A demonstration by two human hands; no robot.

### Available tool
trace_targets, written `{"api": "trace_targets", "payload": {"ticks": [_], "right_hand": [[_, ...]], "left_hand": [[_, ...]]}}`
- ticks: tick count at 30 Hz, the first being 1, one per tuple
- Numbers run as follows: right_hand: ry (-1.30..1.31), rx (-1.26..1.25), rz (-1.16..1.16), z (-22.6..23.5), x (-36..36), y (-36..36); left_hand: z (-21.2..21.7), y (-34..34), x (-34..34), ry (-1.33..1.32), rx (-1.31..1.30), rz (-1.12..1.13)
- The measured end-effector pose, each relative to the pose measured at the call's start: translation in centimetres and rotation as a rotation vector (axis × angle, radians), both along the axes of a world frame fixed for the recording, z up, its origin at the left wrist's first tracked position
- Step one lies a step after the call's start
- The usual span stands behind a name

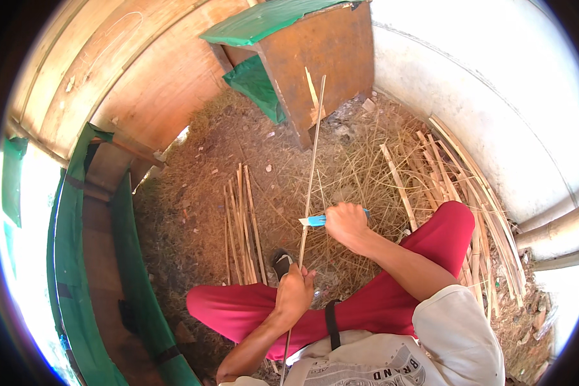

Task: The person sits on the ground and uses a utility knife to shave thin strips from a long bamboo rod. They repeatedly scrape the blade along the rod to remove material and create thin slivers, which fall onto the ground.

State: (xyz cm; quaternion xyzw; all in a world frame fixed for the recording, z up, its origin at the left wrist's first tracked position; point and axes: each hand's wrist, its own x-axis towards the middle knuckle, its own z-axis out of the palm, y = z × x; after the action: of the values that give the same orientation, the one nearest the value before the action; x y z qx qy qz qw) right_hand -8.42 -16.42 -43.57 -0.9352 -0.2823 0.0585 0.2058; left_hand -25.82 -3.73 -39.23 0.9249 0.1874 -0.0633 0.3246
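My left hand [294, 293] is closed around a long thin bamboo strip [313, 157], near my lap. The strip runs away from me, slanting slightly right, and its near end passes down along my left forearm. My right hand [346, 224] grips a blue utility knife [316, 220], ahead and to the right of the left hand. The knife's short blade points left and meets the strip, or lies just over it; I cannot tell whether it cuts in. A fine sliver [321, 186] stands beside the strip, just past the knife.
Split bamboo pieces [251, 222] lie at the left beside my knee. A larger pile of bamboo strips [482, 193] curves along the right. Dry shavings [360, 167] cover the ground ahead. A wooden cabinet [328, 51] stands at the back, and a green-covered shelf [87, 283] on the left.
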Motion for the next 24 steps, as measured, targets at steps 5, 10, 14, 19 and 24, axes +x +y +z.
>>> {"api": "trace_targets", "payload": {"ticks": [5, 10, 14, 19, 24], "right_hand": [[-0.003, -0.003, -0.004, -1.2, 0.0, 0.9], [0.075, -0.055, -0.243, -3.2, 5.3, -1.1], [0.001, -0.015, -0.226, -2.2, 6.9, -2.0], [0.083, -0.084, -0.202, -3.3, 6.2, -0.7], [0.143, -0.064, -0.363, -5.3, 9.4, -2.8]], "left_hand": [[-1.0, 0.6, -0.8, -0.033, 0.063, -0.015], [-0.9, -0.8, -4.0, 0.134, 0.070, -0.045], [0.8, -0.2, -6.1, 0.145, 0.020, -0.088], [1.2, 0.9, -7.7, 0.223, -0.022, -0.046], [3.5, 0.3, -10.2, 0.484, 0.004, -0.059]]}}
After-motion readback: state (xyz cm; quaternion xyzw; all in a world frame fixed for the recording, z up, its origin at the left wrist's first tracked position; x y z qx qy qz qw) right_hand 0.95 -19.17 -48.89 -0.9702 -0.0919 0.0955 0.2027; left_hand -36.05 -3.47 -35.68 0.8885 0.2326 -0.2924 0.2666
